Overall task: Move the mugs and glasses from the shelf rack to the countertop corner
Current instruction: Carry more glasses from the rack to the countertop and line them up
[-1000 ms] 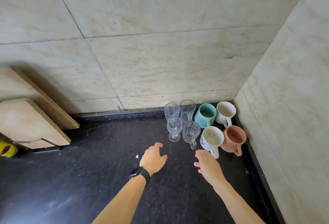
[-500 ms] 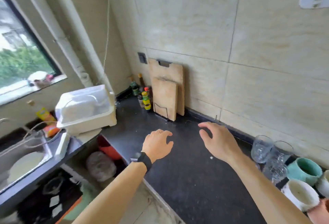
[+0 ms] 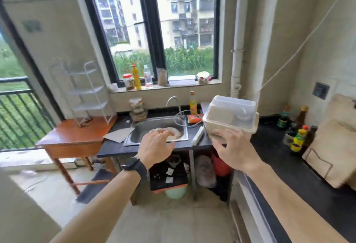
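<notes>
- The left hand [image 3: 156,146] is raised palm down, its fingers [image 3: 163,133] loosely curled and holding nothing. A ring shows on one finger and a black watch [image 3: 134,166] on the wrist.
- The right hand [image 3: 234,150] is also raised, its fingers [image 3: 227,134] relaxed and slightly apart, and it is empty too. In this view they overlap the lower edge of the white lidded dish box [image 3: 231,114], and no grip on it shows.
- Just beyond the left hand is the steel sink [image 3: 146,132]. The dark countertop [image 3: 285,156] runs off to the right past the bottles [image 3: 297,138] and the leaning cutting boards [image 3: 331,146].
- The white wire shelf rack [image 3: 86,92] stands on the wooden table [image 3: 77,134], up and to the left of both hands and well apart from them. The left hand is the nearer one.
- The rack's long axis is upright, with three tiers stacked one above the other. Its open front looks turned toward the sink side, so a reach would probably come in from the right.
- No mugs or glasses can be made out on the tiers, though the rack is blurred. None appear anywhere else in this view, and the countertop corner is outside it.
- Judging by this, the rack may already be cleared.
</notes>
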